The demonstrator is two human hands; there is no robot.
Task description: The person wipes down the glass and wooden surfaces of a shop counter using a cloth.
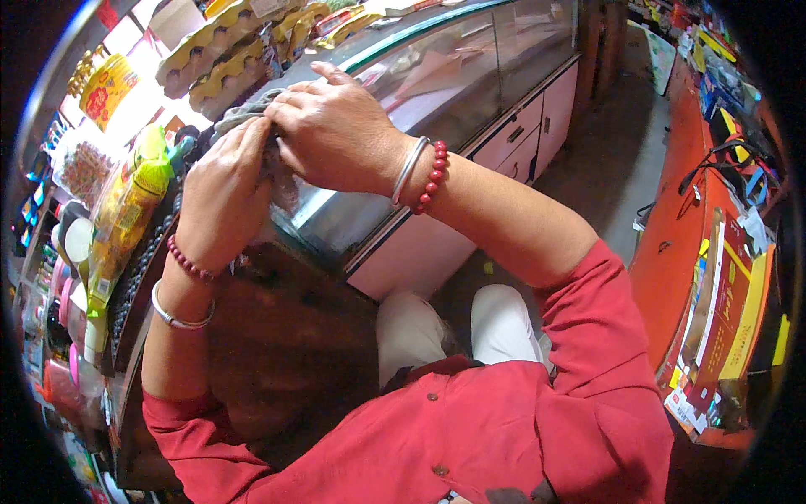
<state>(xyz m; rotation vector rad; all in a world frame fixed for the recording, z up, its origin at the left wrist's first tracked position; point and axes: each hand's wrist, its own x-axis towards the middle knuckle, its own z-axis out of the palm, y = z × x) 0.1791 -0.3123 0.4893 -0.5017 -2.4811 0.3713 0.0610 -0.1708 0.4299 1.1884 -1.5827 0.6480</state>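
Observation:
My left hand [220, 183] and my right hand [346, 132] meet over a bunched grey cloth [245, 113] at the corner of a glass display counter [371, 214]. Fingers of both hands close around the cloth, and much of it is hidden beneath them. The right thumb sticks up, away from the other fingers. Under the hands, the glass is partly covered by my wrists and fingers. Close behind the cloth are stacked cardboard egg trays [227, 69].
To the left stand a bag of yellow-wrapped snacks [129, 214], a yellow tub [107, 88] and a jar of small sweets [82, 164]. Pink drawers [510, 138] form the counter's base. An orange-red shelf [667, 252] with boxes and packets runs along the right, beyond a narrow aisle [579, 164].

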